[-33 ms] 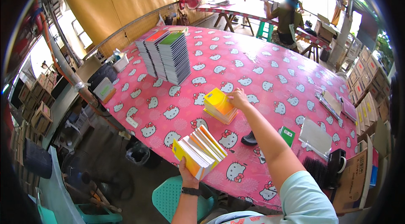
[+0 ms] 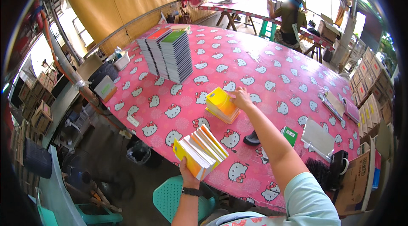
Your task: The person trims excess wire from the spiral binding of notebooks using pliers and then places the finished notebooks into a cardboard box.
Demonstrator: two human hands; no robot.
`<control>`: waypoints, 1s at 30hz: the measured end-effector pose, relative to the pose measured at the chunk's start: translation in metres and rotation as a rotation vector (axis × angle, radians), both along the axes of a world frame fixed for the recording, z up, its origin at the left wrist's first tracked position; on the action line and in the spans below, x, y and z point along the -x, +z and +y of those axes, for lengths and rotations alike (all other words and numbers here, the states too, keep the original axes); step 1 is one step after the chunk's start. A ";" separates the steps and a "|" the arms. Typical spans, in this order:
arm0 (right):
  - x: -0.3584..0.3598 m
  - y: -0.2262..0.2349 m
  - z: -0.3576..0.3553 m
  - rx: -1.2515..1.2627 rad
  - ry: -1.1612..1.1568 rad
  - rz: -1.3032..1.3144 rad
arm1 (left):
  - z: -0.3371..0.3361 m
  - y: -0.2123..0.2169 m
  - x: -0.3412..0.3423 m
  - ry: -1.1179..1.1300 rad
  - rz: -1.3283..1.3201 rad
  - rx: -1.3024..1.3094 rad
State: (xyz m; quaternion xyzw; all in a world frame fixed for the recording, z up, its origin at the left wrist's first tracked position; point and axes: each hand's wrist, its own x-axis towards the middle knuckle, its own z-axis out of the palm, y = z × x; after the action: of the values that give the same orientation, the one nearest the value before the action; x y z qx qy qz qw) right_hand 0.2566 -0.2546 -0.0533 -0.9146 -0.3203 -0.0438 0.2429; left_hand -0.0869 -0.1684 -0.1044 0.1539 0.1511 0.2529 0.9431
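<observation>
While left hand [image 2: 188,174] grips booklets [image 2: 200,151], right hand [image 2: 241,98] touches yellow stack [image 2: 220,104]

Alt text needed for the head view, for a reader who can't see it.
A person's left hand holds a stack of yellow booklets while the right hand rests on a smaller yellow stack on a pink cartoon-cat tablecloth. Tall piles of notebooks stand farther back; another person sits at a far table.

Single head view, high above pink table [image 2: 272,68], tilted down and forward (fisheye, rim bent); table's length visible.
</observation>
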 end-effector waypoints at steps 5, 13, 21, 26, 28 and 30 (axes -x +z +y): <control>0.078 0.022 -0.016 -0.292 0.149 0.707 | 0.003 -0.003 -0.008 0.005 0.055 -0.005; 0.168 0.045 -0.079 -0.318 0.160 0.859 | -0.027 0.009 -0.046 -0.288 -0.013 -0.034; 0.189 0.021 -0.132 -0.278 -0.061 0.741 | -0.063 0.008 -0.062 -0.468 0.055 -0.031; 0.203 0.002 -0.160 -0.507 -0.231 0.806 | -0.079 -0.004 -0.069 -0.562 0.107 -0.044; 0.207 -0.013 -0.172 -0.545 -0.242 0.756 | -0.085 -0.005 -0.070 -0.586 0.095 -0.026; 0.209 -0.016 -0.180 -0.631 -0.235 0.764 | -0.085 0.010 -0.068 -0.607 0.052 0.006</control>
State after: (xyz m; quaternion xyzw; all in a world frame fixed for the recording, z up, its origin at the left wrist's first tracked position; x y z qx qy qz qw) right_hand 0.0474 -0.4341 -0.0689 -0.7773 -0.0748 0.1723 0.6004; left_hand -0.0185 -0.2530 -0.0940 0.1958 0.1232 -0.0451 0.9718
